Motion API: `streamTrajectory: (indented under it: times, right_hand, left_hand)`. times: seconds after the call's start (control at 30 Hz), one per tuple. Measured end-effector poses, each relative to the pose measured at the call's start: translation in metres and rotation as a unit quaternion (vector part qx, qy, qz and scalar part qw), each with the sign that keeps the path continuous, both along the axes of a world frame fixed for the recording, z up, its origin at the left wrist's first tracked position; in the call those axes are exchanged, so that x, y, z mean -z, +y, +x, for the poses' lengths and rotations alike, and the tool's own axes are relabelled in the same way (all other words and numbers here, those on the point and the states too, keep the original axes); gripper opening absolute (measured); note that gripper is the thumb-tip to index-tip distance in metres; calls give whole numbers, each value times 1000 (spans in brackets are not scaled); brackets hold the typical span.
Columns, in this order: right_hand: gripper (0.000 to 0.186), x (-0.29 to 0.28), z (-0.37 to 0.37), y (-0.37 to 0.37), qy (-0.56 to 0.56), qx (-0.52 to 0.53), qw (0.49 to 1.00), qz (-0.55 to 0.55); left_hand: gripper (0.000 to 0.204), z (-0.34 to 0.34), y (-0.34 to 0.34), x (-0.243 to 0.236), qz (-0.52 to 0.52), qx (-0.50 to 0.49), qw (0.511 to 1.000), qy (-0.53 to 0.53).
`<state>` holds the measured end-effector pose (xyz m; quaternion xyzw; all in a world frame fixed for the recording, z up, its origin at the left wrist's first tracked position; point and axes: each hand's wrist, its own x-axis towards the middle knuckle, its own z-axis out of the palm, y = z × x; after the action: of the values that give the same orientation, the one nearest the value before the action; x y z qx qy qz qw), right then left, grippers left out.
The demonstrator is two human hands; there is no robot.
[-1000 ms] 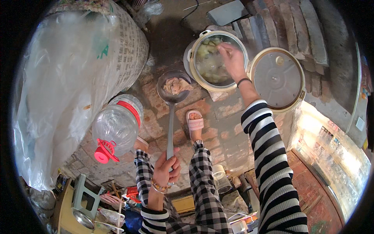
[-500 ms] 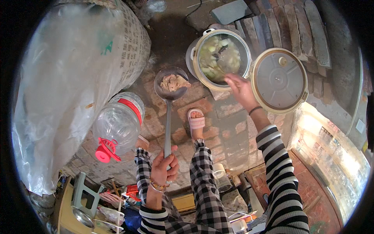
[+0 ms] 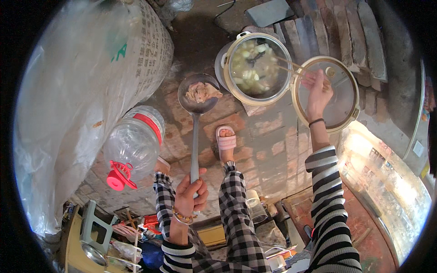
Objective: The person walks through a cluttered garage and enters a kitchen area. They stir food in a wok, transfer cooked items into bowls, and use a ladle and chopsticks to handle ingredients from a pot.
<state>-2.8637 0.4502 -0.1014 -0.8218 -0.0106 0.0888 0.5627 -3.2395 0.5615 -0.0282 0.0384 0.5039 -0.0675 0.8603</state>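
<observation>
My left hand [image 3: 190, 194] is closed round the grey handle of a long ladle [image 3: 195, 136]. In its bowl lies a lump of pale brown, meat-like food [image 3: 200, 92]. My right hand [image 3: 318, 96] grips a pair of chopsticks [image 3: 291, 67] above the open lid, their tips over the right side of the pot. The cream-rimmed pot [image 3: 235, 93] stands beyond the ladle, holding cloudy broth [image 3: 264, 82] with pale green-white chunks and a dark piece. Its round lid [image 3: 337, 119] is swung out to the right, partly hidden by my hand.
A big clear plastic bottle [image 3: 129, 150] with a red cap lies left of the ladle, beside a large plastic-covered sack [image 3: 82, 100]. Stacked bricks [image 3: 348, 38] rise behind the pot. My slippered foot [image 3: 226, 141] rests on the brick floor. A grey-green stool [image 3: 93, 227] stands lower left.
My right hand has moved up and right, from the pot's near edge to above the lid, drawing the chopsticks across. The left hand still holds the ladle almost in place.
</observation>
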Motion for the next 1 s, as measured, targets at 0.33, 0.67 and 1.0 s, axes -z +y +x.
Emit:
streamTrajectory:
  times: [0.33, 0.67, 1.0]
  right_hand:
    - [25, -128, -31, -114, -202, -63, 927, -309]
    - [27, -214, -3, -220, -156, -61, 929, -331]
    - [31, -85, 0, -153, 42, -109, 967, -227]
  left_hand:
    - [30, -6, 0, -13, 5, 8, 1000, -12]
    - [28, -27, -5, -44, 9, -13, 1000, -22]
    - [28, -63, -29, -60, -9, -51, 999, -8]
